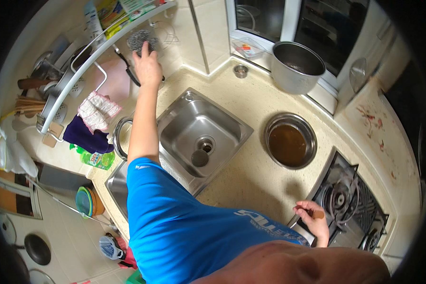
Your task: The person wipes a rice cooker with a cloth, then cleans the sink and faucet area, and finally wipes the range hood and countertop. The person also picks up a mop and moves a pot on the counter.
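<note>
My left hand (147,65) reaches up to the wall rack, and its fingertips overlap a steel wool scourer (140,39) hanging there. Its fingers are apart; whether they press on the scourer is hard to tell. A black-handled knife (127,67) hangs just beside this hand. Low on the right, my right hand (312,220) is held by the gas stove (341,202) with fingers partly curled. A small brown patch shows at that hand, either a handle end or something stuck on it. Between the hands lie the stainless steel sink (213,122) and a steel pot (314,152) of brown liquid.
A large cooking pot (293,76) stands at the window, near a small metal cup (240,71). Cloths (97,112) hang from the curved rack (62,103) above a green detergent bottle (104,159). A round strainer (200,158) lies beside the sink drain. Pan lids and colored bowls (85,201) are at lower left.
</note>
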Available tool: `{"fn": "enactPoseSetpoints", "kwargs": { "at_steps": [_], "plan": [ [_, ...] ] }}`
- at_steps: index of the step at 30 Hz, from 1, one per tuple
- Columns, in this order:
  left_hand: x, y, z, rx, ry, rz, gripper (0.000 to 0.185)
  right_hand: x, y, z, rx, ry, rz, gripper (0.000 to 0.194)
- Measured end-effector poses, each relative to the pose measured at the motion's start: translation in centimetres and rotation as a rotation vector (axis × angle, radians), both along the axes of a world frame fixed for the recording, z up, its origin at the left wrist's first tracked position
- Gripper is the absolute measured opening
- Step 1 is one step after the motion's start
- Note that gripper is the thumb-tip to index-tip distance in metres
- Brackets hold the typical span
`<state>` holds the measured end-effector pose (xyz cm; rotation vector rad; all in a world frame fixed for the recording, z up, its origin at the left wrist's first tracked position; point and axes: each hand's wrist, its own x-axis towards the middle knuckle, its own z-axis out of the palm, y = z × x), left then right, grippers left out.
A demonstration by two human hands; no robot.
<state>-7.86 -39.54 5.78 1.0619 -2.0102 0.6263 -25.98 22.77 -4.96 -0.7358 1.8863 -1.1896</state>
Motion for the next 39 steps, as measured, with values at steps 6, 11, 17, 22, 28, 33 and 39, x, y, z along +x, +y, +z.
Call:
{"fn": "enactPoseSetpoints", "kwargs": {
  "at_steps": [6,11,17,22,28,33,39],
  "plan": [
    [0.9,9.8,-2.2,0.053,0.167,-0.369,0.029,1.1,1.7,1.3,-0.044,0.048,-0.006,0.023],
    [2.1,22.6,-9.8,0.575,0.119,-0.528,0.036,3.2,3.4,2.5,-0.036,0.016,-0.018,0.024],
    [4.9,32.2,-16.7,0.924,0.144,-0.728,0.042,4.8,5.7,3.2,-0.007,0.139,0.010,0.021],
    [6.4,34.0,-14.4,0.888,-0.056,-0.768,0.046,6.5,6.9,2.4,-0.031,0.091,0.012,0.021],
    [6.6,35.9,-16.0,0.919,-0.058,-0.785,0.046,8.3,8.7,2.0,-0.013,0.068,0.012,0.020],
    [6.7,38.6,-17.9,0.897,-0.186,-0.879,0.045,9.4,11.1,1.9,0.050,0.076,-0.022,0.021],
    [8.0,43.1,-16.8,0.916,-0.251,-0.866,0.048,10.5,14.7,0.7,0.020,0.079,0.023,0.024]
  ]
}}
